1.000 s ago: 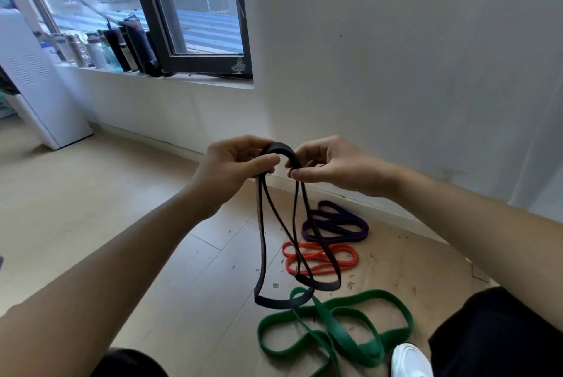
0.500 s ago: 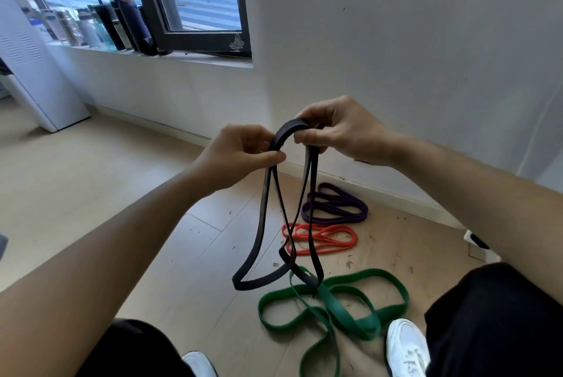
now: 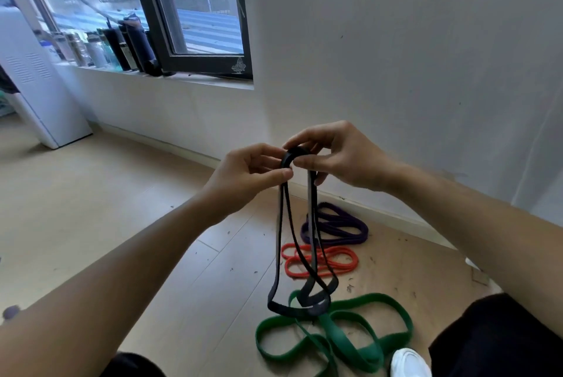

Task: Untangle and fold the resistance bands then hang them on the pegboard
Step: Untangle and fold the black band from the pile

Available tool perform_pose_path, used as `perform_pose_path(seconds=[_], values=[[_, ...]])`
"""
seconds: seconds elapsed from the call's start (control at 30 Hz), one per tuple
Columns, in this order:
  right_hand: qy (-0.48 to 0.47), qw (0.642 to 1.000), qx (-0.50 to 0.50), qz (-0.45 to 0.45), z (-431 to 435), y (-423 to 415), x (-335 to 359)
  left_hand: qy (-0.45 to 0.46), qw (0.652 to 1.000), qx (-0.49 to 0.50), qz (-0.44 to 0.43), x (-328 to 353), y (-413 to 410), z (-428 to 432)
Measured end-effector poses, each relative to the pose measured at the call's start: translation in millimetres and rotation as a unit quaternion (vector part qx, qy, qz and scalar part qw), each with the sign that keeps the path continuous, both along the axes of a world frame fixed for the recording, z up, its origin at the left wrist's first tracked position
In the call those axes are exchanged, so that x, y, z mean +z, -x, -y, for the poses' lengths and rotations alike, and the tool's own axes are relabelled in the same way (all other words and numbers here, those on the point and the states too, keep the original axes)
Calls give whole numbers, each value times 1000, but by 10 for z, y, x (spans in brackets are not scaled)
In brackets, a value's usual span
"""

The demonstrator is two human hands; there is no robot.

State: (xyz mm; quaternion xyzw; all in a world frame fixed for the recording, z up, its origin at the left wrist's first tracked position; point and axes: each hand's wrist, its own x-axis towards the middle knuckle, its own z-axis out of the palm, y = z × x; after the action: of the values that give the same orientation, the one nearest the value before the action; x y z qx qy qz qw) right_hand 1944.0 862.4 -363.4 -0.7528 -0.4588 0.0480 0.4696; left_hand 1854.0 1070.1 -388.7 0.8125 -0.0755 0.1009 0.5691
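Observation:
A black resistance band (image 3: pixel 281 254) hangs doubled from both hands, its loops dangling just above the floor. My left hand (image 3: pixel 243 175) pinches the left side of its top bend between thumb and fingers. My right hand (image 3: pixel 335 157) grips the right side of the same bend with curled fingers. On the wooden floor below lie a green band (image 3: pixel 365 331) in tangled loops, an orange band (image 3: pixel 332 261) and a purple band (image 3: pixel 341 227) near the wall. No pegboard is in view.
A white wall (image 3: pixel 396 72) stands close ahead. Several bottles (image 3: pixel 128 47) line the sill of a dark-framed window (image 3: pixel 207 63). A white appliance (image 3: pixel 36 90) stands at the left. My white shoe (image 3: pixel 408 361) is beside the green band.
My hands have come closer together on the top bend of the black band. The hanging loops have swung and settled into narrower folds.

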Motion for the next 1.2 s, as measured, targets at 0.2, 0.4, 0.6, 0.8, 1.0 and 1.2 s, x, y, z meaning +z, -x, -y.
perform_pose_path(seconds=[0.2,0.4,0.6,0.8,1.0,1.2], values=[[-67,998,8,-18,78,-21,140,9,998,-42,-50,-141,-38,193],[-154,983,33,-90,163,-14,252,20,996,-76,-52,-163,-116,364],[-228,954,58,-188,276,-39,332,30,992,-98,-72,-185,-173,429],[-281,929,28,-238,365,-196,287,52,983,-150,-94,-139,-187,452],[-303,917,11,-260,407,-281,258,37,978,-172,-109,-150,-163,465],[-354,894,-30,-274,520,-394,294,56,978,-168,-113,-155,-116,472]])
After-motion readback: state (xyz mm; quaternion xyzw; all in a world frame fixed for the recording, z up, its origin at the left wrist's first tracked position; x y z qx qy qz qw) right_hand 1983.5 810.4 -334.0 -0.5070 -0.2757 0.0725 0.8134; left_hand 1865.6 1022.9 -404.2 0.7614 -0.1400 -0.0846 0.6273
